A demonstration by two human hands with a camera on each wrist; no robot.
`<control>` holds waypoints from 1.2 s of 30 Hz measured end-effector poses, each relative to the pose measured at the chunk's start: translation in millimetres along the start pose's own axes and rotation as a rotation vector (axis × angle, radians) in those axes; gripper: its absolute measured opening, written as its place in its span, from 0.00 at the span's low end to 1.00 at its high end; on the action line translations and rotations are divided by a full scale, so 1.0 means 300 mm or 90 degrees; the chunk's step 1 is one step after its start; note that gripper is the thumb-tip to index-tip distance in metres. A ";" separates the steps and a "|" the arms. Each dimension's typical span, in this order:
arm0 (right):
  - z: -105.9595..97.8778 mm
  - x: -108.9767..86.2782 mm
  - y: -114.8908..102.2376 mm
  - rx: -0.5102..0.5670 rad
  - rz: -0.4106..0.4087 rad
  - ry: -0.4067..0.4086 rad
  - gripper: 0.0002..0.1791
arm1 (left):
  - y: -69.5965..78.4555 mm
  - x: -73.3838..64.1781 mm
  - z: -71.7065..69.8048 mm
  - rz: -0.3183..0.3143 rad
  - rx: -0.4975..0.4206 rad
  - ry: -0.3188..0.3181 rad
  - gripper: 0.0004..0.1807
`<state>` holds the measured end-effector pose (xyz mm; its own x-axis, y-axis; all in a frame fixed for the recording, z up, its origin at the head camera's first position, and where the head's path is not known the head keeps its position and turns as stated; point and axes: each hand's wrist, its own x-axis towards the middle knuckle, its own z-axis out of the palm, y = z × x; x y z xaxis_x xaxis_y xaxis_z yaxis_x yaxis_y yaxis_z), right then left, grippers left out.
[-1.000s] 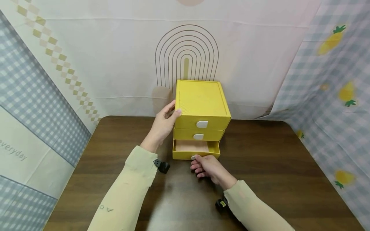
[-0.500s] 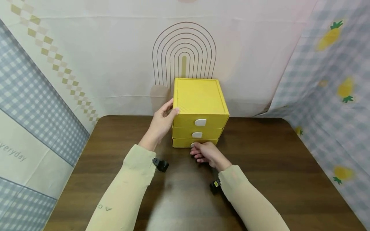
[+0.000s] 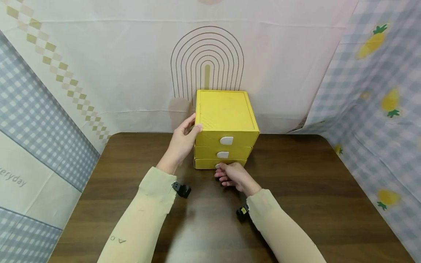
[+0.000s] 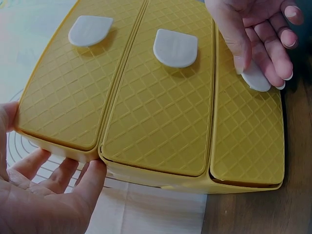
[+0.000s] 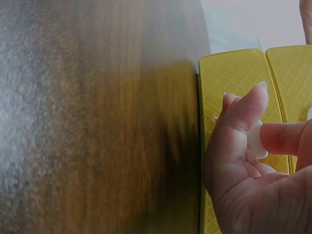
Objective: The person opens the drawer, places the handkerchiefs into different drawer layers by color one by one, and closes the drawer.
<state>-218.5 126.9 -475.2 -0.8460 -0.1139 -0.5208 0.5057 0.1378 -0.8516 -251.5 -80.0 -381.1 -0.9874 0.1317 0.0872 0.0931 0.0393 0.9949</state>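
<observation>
A yellow three-drawer storage box (image 3: 227, 109) stands on the table against the back cloth, all its drawers flush. My left hand (image 3: 181, 144) holds its upper left front corner, thumb at the front edge and fingers against the side. Low at the front, my right hand (image 3: 235, 176) pinches the white tab handle (image 4: 257, 81) of the bottom drawer (image 4: 248, 136) between thumb and curled index finger. The top handle (image 4: 90, 30) and the middle handle (image 4: 176, 48) are untouched. Inside the drawers, everything is hidden.
A dark wooden table (image 3: 296, 190) spreads around the box. Behind it hangs a pale cloth (image 3: 138, 65) with an arch print, and checked cloth (image 3: 371, 146) lines the right side. Small black cameras sit at the left wrist (image 3: 182, 189) and the right wrist (image 3: 242, 212).
The bottom drawer, pulled out a second ago with a pale interior showing, has slid back in with the right hand at its handle. The left hand keeps its place on the box.
</observation>
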 end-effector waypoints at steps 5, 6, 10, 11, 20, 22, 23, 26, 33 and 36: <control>0.005 0.004 0.010 0.012 0.008 -0.004 0.21 | -0.008 -0.003 -0.003 -0.004 -0.002 0.004 0.32; 0.006 0.006 0.011 0.016 0.008 -0.003 0.21 | -0.008 -0.001 -0.004 -0.002 -0.003 0.004 0.32; 0.016 0.012 0.013 0.040 0.004 -0.001 0.20 | -0.009 0.005 -0.010 0.002 0.004 0.005 0.32; 0.019 0.014 0.014 0.043 0.001 -0.002 0.20 | -0.009 0.005 -0.012 0.001 0.005 0.006 0.32; -0.019 -0.028 0.043 -0.042 -0.080 0.017 0.30 | -0.010 0.013 -0.027 -0.013 0.033 -0.002 0.34; -0.052 -0.059 0.052 -0.116 -0.155 0.056 0.32 | -0.012 0.006 -0.032 0.000 0.082 -0.005 0.36; -0.071 -0.077 0.056 -0.163 -0.195 0.085 0.33 | -0.015 -0.002 -0.035 0.004 0.128 -0.006 0.37; -0.129 -0.136 0.066 -0.312 -0.311 0.188 0.34 | -0.031 -0.048 -0.048 0.043 0.330 -0.022 0.41; -0.222 -0.224 0.110 -0.663 -0.486 0.331 0.40 | -0.129 -0.204 -0.083 0.129 0.757 -0.029 0.52; -0.244 -0.233 0.129 -0.758 -0.507 0.356 0.47 | -0.178 -0.261 -0.095 0.102 0.829 -0.029 0.58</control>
<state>-152.2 212.1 -467.4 -0.9138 -0.2026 0.3520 -0.2877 0.9347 -0.2088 -182.8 -120.6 -439.6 -0.9513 0.2560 0.1719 0.2874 0.9381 0.1933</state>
